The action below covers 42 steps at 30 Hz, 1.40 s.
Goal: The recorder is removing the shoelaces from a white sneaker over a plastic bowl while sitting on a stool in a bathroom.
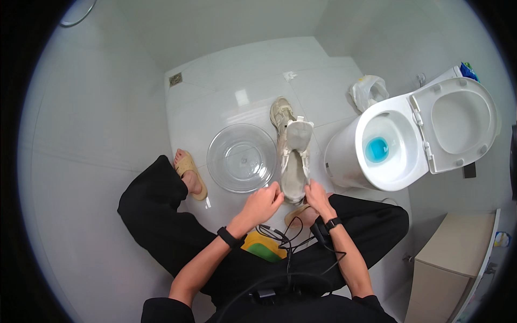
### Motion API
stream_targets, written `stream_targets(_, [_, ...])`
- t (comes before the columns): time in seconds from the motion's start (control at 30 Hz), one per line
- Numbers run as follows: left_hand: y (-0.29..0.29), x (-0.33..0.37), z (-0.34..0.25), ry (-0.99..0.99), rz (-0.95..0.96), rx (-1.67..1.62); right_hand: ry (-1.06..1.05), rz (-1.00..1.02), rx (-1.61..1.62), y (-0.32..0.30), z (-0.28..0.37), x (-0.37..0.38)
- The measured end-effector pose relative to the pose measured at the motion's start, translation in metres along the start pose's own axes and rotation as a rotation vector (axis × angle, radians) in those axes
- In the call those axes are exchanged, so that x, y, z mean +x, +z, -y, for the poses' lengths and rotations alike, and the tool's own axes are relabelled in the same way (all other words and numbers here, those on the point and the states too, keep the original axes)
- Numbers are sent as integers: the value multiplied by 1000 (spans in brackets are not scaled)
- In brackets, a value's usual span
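Observation:
An off-white sneaker [294,175] is between my hands, its opening facing up and its wide tongue folded out at the far end. On the right side near the heel, my right hand [319,199] pinches its edge. My left hand [262,203] is closed beside the heel's left edge; what its curled fingers hold, if anything, is hidden. A second off-white sneaker [280,112] lies just beyond, partly covered by the first one. Left of the shoes, a round clear basin [214,157] rests on the tiles.
A white toilet [344,153] with raised lid and blue water stands at right, beside a bagged bin [368,92]. A beige cabinet [455,242] is near right. Black cables [288,242] hang between my knees above a yellow-green object [264,247]. A floor drain [175,79] lies far left.

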<state>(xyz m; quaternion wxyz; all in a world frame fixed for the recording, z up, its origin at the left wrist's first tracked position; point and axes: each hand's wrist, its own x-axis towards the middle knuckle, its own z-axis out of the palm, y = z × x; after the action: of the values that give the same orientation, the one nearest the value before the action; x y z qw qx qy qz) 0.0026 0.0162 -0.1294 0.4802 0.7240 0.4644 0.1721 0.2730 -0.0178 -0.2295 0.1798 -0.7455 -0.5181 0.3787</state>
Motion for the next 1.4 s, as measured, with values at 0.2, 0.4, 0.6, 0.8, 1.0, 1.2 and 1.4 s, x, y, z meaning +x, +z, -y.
stream_targets(0.2, [2, -17, -8, 12, 212, 91, -13, -178, -197, -39, -63, 94])
stream_targets(0.4, [-10, -25, -3, -20, 282, 141, 86, -72, -80, -75, -44, 178])
stream_targets(0.6, [-7, -12, -2, -41, 337, 168, 263, -38, 211, -47, -57, 183])
stream_targets(0.8, [30, 24, -25, 148, 341, 247, -208, 72, -102, -58, -79, 101])
stream_targets(1.0, [-13, 31, -55, 212, 335, 141, -409, -307, 152, -223, 130, -174])
stream_targets(1.2, [1, 31, -114, 254, 457, -189, 58, -1070, 340, -336, 105, -492])
stream_targets(1.4, [36, 39, -141, 344, 591, -203, 392, -1297, 407, -346, -14, -659])
